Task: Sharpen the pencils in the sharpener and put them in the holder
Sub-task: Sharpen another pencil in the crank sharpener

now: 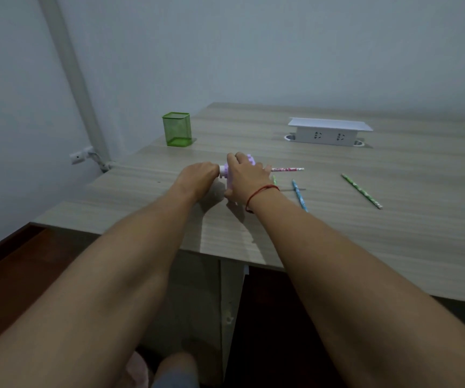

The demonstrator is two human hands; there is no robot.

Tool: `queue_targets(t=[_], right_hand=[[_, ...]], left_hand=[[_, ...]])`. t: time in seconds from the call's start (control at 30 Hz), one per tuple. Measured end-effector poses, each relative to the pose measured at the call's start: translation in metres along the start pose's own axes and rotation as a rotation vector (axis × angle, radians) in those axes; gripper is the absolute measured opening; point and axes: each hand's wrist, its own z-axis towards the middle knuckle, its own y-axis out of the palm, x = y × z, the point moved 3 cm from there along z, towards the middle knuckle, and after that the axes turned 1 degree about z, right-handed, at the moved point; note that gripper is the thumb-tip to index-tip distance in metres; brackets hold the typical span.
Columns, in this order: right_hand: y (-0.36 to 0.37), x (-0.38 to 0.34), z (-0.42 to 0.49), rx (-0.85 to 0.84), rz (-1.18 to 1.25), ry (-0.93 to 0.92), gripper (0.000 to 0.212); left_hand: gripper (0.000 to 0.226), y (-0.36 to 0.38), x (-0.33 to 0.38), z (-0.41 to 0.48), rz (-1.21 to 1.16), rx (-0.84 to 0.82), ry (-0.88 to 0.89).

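Wood-grain table (365, 247), pale grey-brown, near edge toward viewer. Far left corner: green mesh holder (177, 129), upright, square. Far right: white socket box (328, 132) standing up from tabletop, flat lid on top. Centre: lilac sharpener (227, 170) standing on tabletop, mostly covered by two hands; pink patterned pencil (288, 169) sticking out of its right side, level. Right of that: blue pencil (299, 195) lying flat, angled; green pencil (361, 191) farther right, well apart, diagonal. Green tip of another pencil (274, 179) showing beside wrist.
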Motion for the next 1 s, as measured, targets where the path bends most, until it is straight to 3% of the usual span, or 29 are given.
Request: queue_targets(t=[0.33, 0.63, 0.8, 1.0], right_hand=[[0.005, 0.001, 0.003, 0.015, 0.009, -0.001, 0.065], [-0.001, -0.003, 0.014, -0.017, -0.025, 0.041, 0.053], [-0.002, -0.003, 0.013, -0.056, 0.013, 0.04, 0.065], [0.002, -0.001, 0.015, -0.012, 0.062, 0.039, 0.048]], left_hand=[[0.021, -0.014, -0.005, 0.006, 0.039, 0.094, -0.032], [0.019, -0.044, -0.005, -0.009, -0.048, 0.253, 0.081], [0.024, -0.037, 0.008, -0.04, -0.092, 0.225, 0.063], [0.017, -0.001, 0.018, -0.051, -0.241, 0.058, -0.033]])
